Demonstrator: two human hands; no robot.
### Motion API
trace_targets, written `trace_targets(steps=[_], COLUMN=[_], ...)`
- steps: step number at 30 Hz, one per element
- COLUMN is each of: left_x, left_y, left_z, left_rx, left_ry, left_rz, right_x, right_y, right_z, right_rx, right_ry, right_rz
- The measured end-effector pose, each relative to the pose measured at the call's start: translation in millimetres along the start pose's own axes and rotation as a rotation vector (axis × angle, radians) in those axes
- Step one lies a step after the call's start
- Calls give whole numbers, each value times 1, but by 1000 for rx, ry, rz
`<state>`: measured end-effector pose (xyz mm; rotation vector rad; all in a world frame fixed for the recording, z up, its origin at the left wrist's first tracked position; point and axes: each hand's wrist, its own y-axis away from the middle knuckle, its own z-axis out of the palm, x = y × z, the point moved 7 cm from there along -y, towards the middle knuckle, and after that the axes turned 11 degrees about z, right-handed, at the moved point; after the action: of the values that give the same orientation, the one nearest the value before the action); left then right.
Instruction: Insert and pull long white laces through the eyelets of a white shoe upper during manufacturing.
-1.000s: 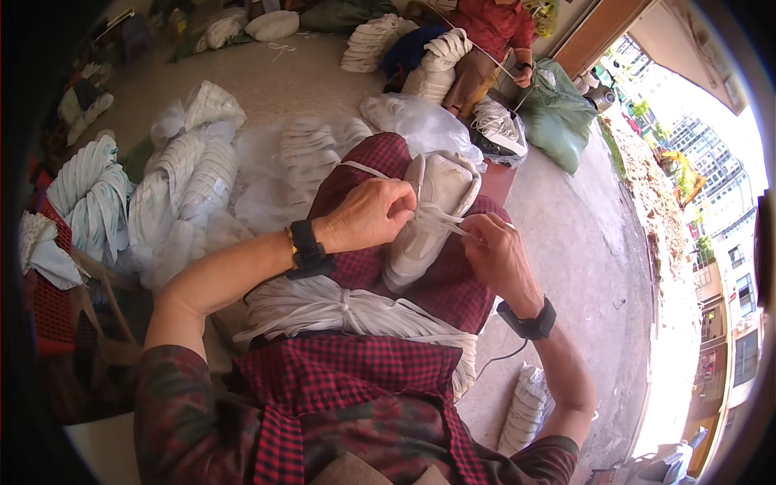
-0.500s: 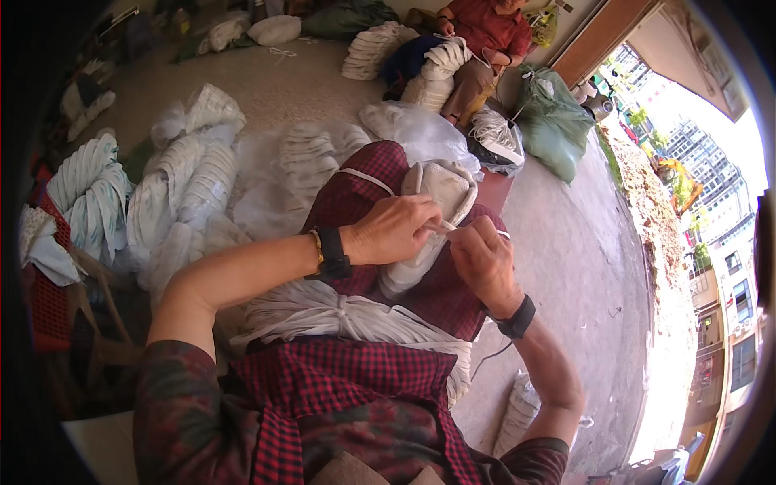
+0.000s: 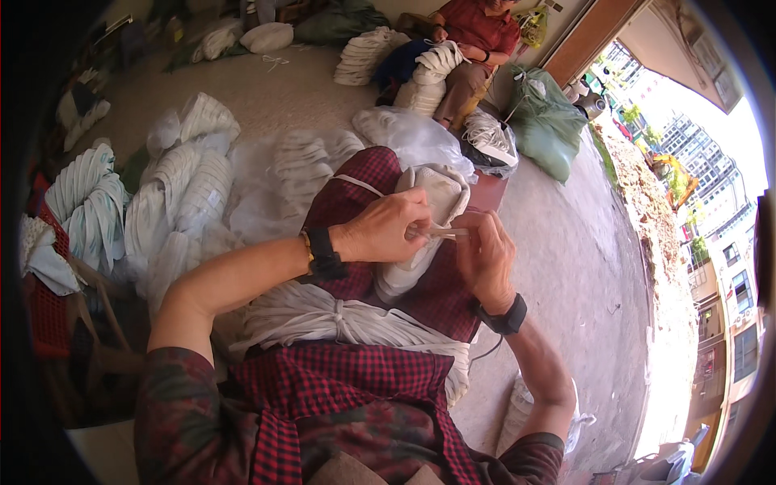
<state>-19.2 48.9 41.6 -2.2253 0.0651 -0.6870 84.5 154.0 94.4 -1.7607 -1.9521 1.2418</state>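
A stack of white shoe uppers [image 3: 437,187] stands between my knees, against the red-and-black checked apron [image 3: 356,190]. Over it, my left hand [image 3: 380,226] pinches a white shoelace [image 3: 444,232], a short stretch of which runs level across to my right hand [image 3: 489,255]. The fingers of that hand are also closed on the lace. Where the lace meets the upper is partly hidden by my fingers. Across my lap lies a thick bundle of white laces [image 3: 376,325], gathered in its middle.
Stacked white uppers [image 3: 182,190] in clear plastic lie to the left, beside a red basket [image 3: 50,279]. Ahead, another person [image 3: 477,32] sits with a similar stack. A green sack [image 3: 546,121] and a bag of laces [image 3: 489,137] stand nearby. More wrapped uppers [image 3: 517,412] lie at lower right.
My hands have moved slightly apart, so more of the lace shows between them. My right hand has turned a little and sits slightly farther right. The whole view has shifted a little.
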Motion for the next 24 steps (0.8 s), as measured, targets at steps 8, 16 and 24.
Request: trace_targets(steps=[8,16,24], left_x=[38,36,47], left_y=[-7,11,6], left_z=[-23,-35,-30], left_rx=[-53,-36,-72], left_ry=[256,137,124], left_rz=[-144,-149,-166], right_x=[-2,12,-3], right_y=[3,9,5], right_z=[7,13,23], right_rx=[-222,-305,-332], right_ry=[-69,-74,-5], right_rz=[178,186,-82])
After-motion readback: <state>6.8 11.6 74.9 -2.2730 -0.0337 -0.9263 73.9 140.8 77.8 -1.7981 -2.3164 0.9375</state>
